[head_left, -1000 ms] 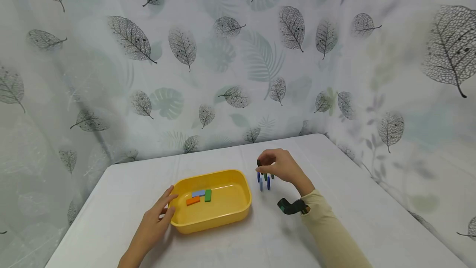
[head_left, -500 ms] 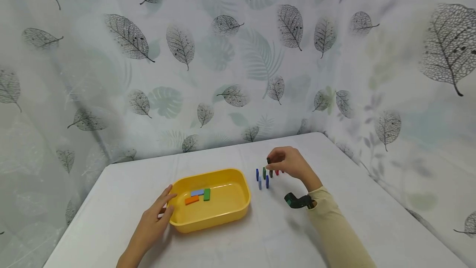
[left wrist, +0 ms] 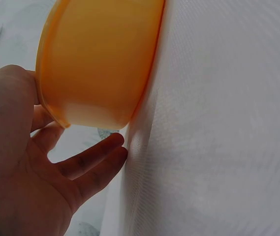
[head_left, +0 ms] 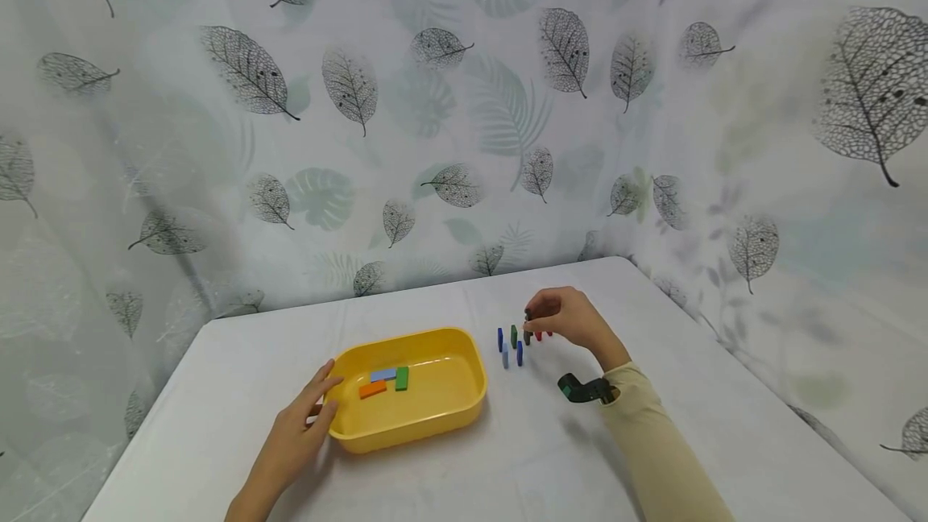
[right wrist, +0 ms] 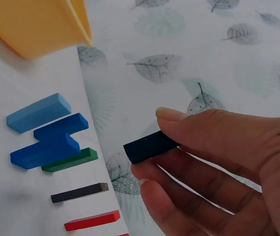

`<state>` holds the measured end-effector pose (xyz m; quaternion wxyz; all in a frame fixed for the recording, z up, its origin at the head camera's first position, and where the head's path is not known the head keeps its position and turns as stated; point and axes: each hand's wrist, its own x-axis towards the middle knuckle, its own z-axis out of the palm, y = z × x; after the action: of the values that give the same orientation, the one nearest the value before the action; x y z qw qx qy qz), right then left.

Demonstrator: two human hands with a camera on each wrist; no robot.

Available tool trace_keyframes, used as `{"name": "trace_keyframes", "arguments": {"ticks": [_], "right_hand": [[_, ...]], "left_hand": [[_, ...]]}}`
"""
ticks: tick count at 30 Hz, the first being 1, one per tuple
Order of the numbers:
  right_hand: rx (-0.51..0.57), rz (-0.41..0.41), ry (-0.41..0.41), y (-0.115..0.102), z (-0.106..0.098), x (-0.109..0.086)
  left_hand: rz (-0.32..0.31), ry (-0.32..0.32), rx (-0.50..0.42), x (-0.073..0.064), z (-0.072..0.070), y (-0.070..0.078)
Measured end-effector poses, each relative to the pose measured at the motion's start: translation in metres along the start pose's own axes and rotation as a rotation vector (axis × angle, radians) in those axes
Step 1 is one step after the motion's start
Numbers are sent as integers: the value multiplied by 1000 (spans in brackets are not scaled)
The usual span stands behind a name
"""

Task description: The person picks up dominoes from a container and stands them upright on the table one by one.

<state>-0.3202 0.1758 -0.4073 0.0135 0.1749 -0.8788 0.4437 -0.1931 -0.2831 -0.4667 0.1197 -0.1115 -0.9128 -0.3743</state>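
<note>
My right hand (head_left: 573,321) pinches a black domino-like block (right wrist: 149,146) between thumb and fingers, raised over a group of similar blocks standing on edge. Among these are a light blue block (right wrist: 39,113), two blue ones, a green block (right wrist: 71,160), a dark block (right wrist: 79,192) and a red block (right wrist: 92,221). My left hand (head_left: 293,425) rests against the left end of a yellow tray (head_left: 406,429), fingers loosely spread and touching its rim. Inside the tray lie a light blue block (head_left: 383,375), a green block (head_left: 402,379) and an orange block (head_left: 373,389).
A white cloth covers the table (head_left: 464,482). Behind it and to both sides hangs a leaf-printed curtain (head_left: 435,127). A dark device (head_left: 580,390) is strapped to the right wrist, below a pale sleeve (head_left: 660,449).
With the black block in its fingers, my right hand has moved right from above the blue blocks to above the dark one. The left hand stays at the tray.
</note>
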Motion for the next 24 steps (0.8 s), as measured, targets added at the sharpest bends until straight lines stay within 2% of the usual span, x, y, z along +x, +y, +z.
{"name": "trace_keyframes", "arguments": {"ticks": [15,24], "right_hand": [[52,39,-44,15,2,2],[18,81,-46,26,6,2]], "left_hand": [[2,0,-4,1,0,-2],[-6,-4,-5,1,1,-3]]}}
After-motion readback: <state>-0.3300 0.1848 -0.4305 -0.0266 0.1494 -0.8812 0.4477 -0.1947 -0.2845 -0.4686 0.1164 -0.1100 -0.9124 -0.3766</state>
